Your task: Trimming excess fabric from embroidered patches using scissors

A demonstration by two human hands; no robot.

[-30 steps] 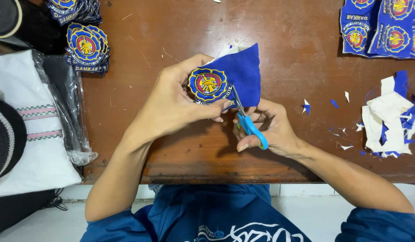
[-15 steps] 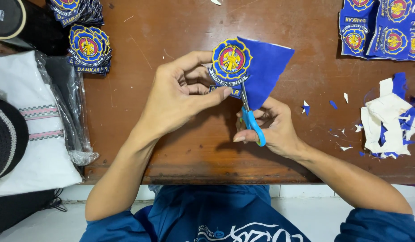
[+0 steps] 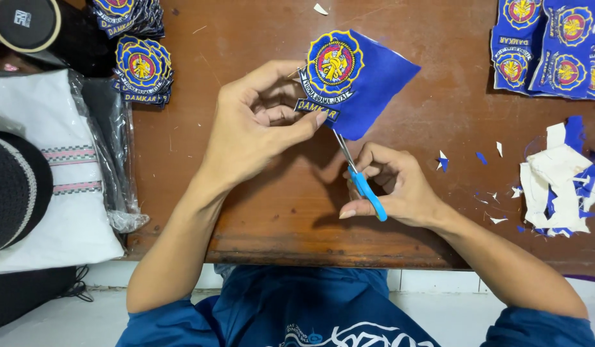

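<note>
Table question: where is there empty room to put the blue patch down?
Bare wood lies between the cut patches and the left hand, and between the blue cloth and the uncut sheet. The scrap pile crowds the right.

Embroidered patch (image 3: 334, 64): round blue-and-yellow emblem with red centre, on uncut blue fabric (image 3: 374, 87), held tilted above the bench. Scissors (image 3: 360, 180): blue handles, metal blades pointing up, tips meeting the fabric's lower edge beneath the emblem.
</note>
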